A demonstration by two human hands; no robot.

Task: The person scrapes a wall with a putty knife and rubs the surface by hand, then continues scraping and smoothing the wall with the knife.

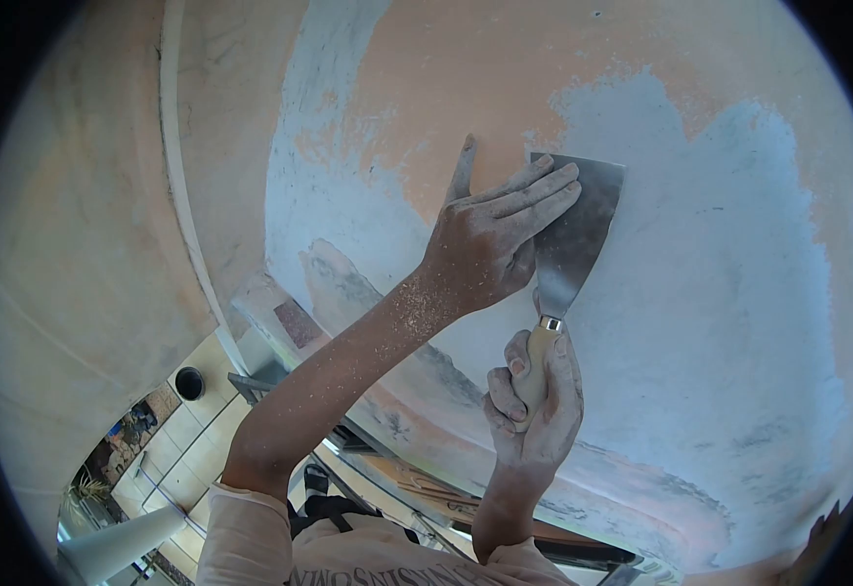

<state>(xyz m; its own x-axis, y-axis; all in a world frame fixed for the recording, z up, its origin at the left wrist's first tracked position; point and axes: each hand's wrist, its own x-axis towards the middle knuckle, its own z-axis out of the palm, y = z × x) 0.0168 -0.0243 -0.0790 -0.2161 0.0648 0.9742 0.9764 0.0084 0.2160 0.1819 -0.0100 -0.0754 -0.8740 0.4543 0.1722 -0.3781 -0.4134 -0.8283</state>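
Observation:
A wide metal scraper with a pale handle is held upright against the wall. My right hand is wrapped round its handle, below the blade. My left hand has its fingers stretched out, with the fingertips lying on the left part of the blade and one finger pointing up apart from them. White dust covers both hands and the left forearm. Behind the blade, the wall carries a pale blue-white patch with ragged edges beside bare orange-tan areas.
A pale strip runs down the wall at the left. Far below at the lower left are a black bucket on floor tiles, a light column and plants. Dark metal framework and wooden boards lie beneath my arms.

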